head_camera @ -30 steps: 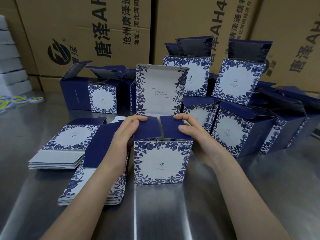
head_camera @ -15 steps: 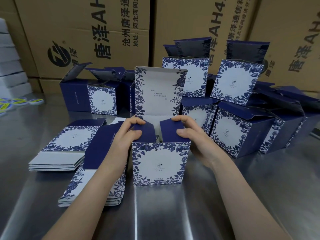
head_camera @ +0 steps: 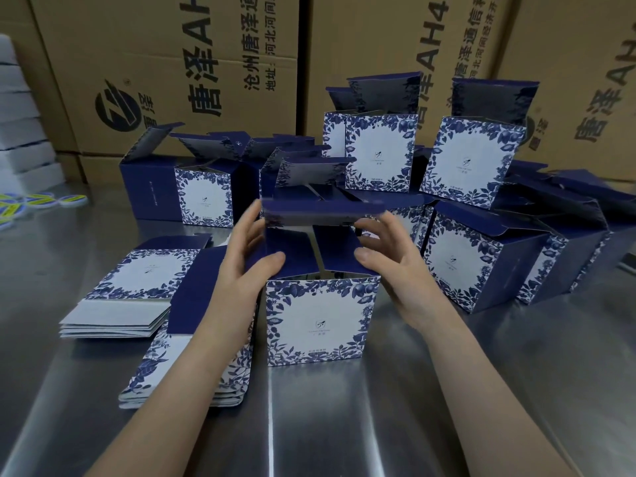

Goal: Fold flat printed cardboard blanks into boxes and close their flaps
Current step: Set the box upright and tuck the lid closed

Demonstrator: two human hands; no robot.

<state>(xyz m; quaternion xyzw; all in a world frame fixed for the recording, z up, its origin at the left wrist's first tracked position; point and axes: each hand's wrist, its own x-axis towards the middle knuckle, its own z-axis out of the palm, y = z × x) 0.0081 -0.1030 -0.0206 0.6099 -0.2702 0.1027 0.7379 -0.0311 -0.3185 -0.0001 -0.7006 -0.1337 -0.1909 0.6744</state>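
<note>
Box (head_camera: 320, 321) stands upright in the middle of the shiny metal table (head_camera: 481, 373), just in front of the person. It is thin printed card, so I think it is very light and easy to tip. The walls look stiff, but the card bends at its folds. A hard squeeze could dent it, and the glossy print may be a bit slippery.

Two dark blue side flaps (head_camera: 292, 256) are folded in over the top. The lid (head_camera: 323, 210) hangs above them, tipped forward and not shut yet. A good place to hold is the two ends of the lid, with thumbs keeping the side flaps down.

That is about how the hands sit. The left hand (head_camera: 244, 263) has nearly straight fingers against the lid's left end, with its thumb pressing the left flap. The right hand (head_camera: 389, 259) bends its fingers over the lid's right end, with its thumb by the right flap.

The lid is blurry, so I cannot see its tuck-in edge. The inside and back of the box are hidden. The small words on the front are too tiny to read.

Two stacks of flat blanks (head_camera: 137, 287) lie to the left, and the left arm covers part of the nearer one. Folded boxes (head_camera: 475, 270) pile up behind and to the right, some cut off at the edge. Big brown cartons (head_camera: 206, 63) stand behind everything.
</note>
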